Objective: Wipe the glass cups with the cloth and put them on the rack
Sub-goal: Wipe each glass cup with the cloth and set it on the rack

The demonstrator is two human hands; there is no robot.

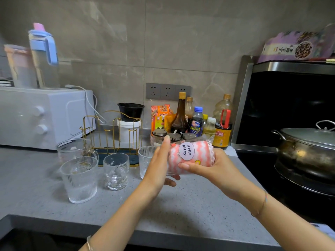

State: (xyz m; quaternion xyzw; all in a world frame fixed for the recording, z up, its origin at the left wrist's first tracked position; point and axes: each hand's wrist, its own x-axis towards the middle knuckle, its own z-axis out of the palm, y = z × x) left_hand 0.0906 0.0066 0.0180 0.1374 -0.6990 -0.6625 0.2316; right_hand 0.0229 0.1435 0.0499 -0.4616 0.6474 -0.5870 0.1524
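Cup [172, 169]: between both hands, tipped sideways, likely so the inside can be reached.
Cloth [188, 151]: stuffed inside, apparently to dry the wall.
Left hand [159, 163]: wrapped round the base, steadying.
Right hand [217, 165]: gripping the mouth end, thumb across.
Rack [112, 134]: left of and beyond the hands.
Other cups [79, 180]: on the counter [190, 205], left, probably waiting.

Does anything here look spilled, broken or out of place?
Nothing looks spilled or broken. The one odd sight is a black bowl perched on top of a white tub behind the gold rack.
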